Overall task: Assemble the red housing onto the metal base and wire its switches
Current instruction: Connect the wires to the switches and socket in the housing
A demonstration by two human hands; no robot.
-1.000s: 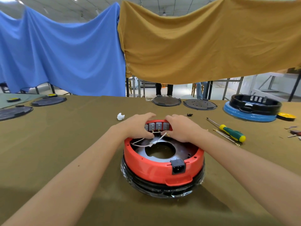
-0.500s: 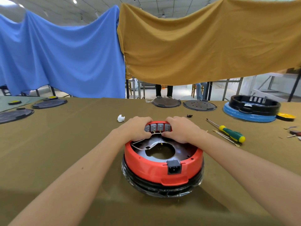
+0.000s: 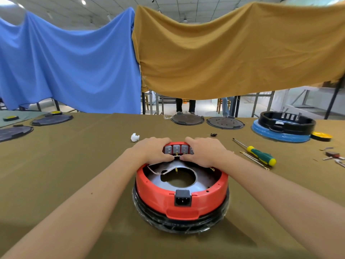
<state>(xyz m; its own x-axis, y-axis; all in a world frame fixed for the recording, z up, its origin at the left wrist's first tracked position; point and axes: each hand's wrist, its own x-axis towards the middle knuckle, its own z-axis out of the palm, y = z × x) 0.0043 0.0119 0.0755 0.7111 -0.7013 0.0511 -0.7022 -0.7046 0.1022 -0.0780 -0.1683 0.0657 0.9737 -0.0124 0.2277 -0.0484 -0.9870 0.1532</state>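
The round red housing (image 3: 203,196) sits on a black plastic-wrapped base (image 3: 179,224) in front of me, with a black power socket (image 3: 183,198) on its near wall. Inside it lies the metal plate (image 3: 198,186) with a central hole. A row of grey switches (image 3: 177,148) lines the far wall. My left hand (image 3: 153,151) and my right hand (image 3: 203,152) curl over that far rim on either side of the switches. Their thumbs and fingertips pinch a white wire (image 3: 169,171) just under the switches; it trails down across the plate.
A green-and-yellow screwdriver (image 3: 258,156) and thin metal rods lie to the right. A white plastic scrap (image 3: 134,137) lies behind the housing at left. Dark round lids (image 3: 225,122) and a black-and-blue housing (image 3: 283,128) stand at the back. Small parts (image 3: 334,157) lie far right.
Both hands have closed in toward the middle of the switch row, and the white wire's end has been lifted from the plate up to the switches.
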